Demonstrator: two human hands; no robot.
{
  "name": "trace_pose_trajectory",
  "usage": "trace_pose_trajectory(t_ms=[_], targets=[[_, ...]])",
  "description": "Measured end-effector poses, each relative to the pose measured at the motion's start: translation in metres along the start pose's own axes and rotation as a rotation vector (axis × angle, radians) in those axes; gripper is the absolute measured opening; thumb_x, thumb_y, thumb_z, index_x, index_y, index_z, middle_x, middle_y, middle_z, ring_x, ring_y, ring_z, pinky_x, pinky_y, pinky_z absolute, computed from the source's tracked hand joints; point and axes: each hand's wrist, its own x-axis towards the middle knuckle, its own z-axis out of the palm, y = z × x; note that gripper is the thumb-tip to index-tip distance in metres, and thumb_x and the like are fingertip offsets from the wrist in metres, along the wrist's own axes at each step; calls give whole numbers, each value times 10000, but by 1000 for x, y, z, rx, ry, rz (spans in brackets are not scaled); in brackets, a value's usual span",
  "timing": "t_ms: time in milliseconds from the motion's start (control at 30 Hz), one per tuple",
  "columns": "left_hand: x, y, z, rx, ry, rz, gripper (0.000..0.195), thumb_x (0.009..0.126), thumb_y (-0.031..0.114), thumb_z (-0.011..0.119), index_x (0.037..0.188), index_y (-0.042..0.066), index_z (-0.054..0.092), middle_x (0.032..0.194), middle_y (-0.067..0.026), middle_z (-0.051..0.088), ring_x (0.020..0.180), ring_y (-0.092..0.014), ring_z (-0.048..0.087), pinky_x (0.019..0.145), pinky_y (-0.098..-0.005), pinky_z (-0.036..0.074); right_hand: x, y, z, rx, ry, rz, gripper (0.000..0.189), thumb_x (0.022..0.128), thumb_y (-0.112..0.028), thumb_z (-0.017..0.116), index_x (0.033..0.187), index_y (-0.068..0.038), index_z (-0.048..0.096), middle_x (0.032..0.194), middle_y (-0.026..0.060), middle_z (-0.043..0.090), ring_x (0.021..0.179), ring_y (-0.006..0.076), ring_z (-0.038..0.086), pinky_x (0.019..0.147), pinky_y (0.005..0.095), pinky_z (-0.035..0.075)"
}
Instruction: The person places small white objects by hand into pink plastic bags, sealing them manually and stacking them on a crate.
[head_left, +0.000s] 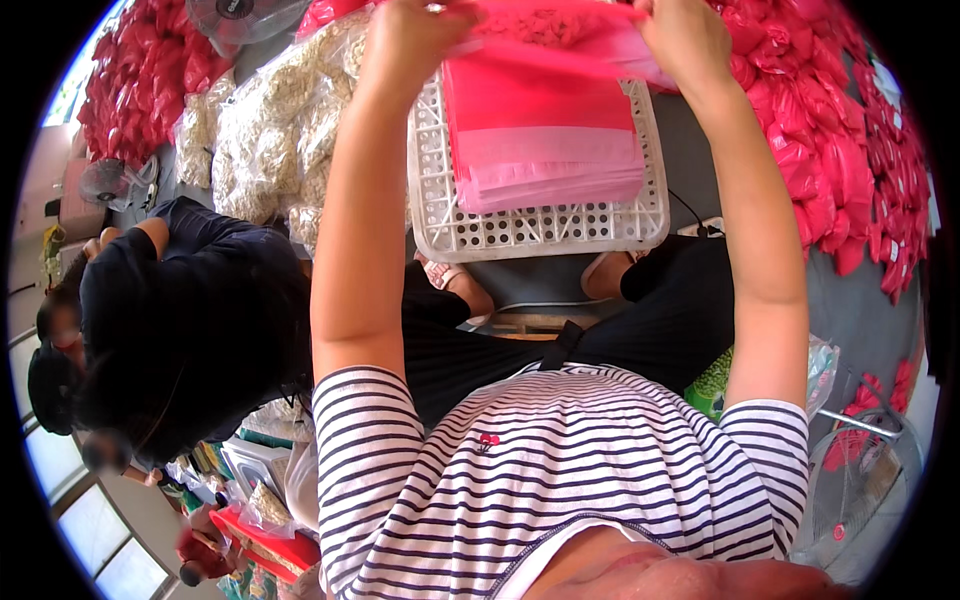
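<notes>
A pink plastic bag (547, 56) is stretched between my two hands at the top of the view. My left hand (424, 30), blurred by motion, grips one side of it; its fingertips are hard to make out. At the other side my right hand (682, 34) has its fingers closed on the plastic. Below the bag lies a stack of flat pink bags (551, 146) with paler ends towards me. The stack rests on a white perforated plastic crate (540, 244) in front of my knees. Small reddish pieces (532, 28) show beyond the stretched bag, their holder partly hidden.
Clear bags of pale pieces (270, 112) are piled at the left. Filled pink bags (795, 127) heap at the right, with more red bags (139, 82) at far left. A person in dark clothes (195, 315) bends close by my left. Fans (232, 11) stand around; a power strip (701, 227) lies right of the crate.
</notes>
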Motion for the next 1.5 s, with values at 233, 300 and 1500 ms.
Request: trace_pose_trajectory(t_ms=[233,300,1500], targets=[[-174,-120,69,-396,138,-417,453,795,-13,704,1186,-38,478,881,-68,648,738,-114,623,617,-221,511,-183,20,36,-9,-446,-3,223,784,-151,668,993,-91,617,817,147,659,738,363,645,660,461,508],[-201,-130,72,-592,94,-641,388,815,6,701,1152,-20,511,881,-62,644,760,-125,630,654,-231,531,-208,9,17,59,-358,16,204,778,-169,689,954,-95,617,797,117,650,724,351,643,654,445,511],[-120,-121,34,982,-256,910,677,671,89,651,1333,114,510,1443,-52,434,1268,-240,471,1025,-387,408,-150,99,48,238,-181,-763,515,707,-169,748,1188,-128,569,730,33,508,686,221,543,601,346,486]])
